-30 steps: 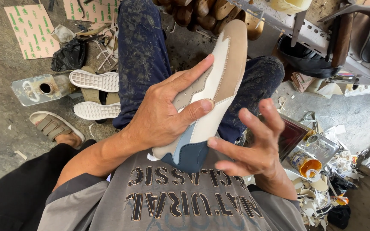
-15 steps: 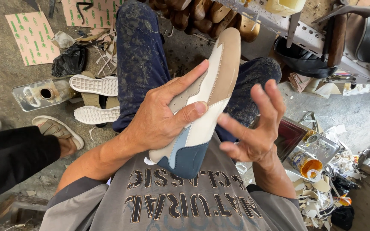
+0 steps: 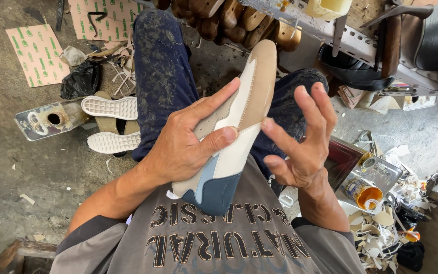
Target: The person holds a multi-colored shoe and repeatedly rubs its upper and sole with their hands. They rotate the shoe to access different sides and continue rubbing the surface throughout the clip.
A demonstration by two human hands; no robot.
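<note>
The left hand [image 3: 186,147] wraps around a tan, white and blue shoe upper [image 3: 231,137], thumb pressed on its side, toe pointing away over the lap. The right hand [image 3: 300,149] is just beside it, fingers spread, 1 fingertip touching the shoe's edge. Beyond the left hand, 2 white soles [image 3: 111,124] lie on the floor. Near the right wrist sits an open glue tin [image 3: 363,194].
</note>
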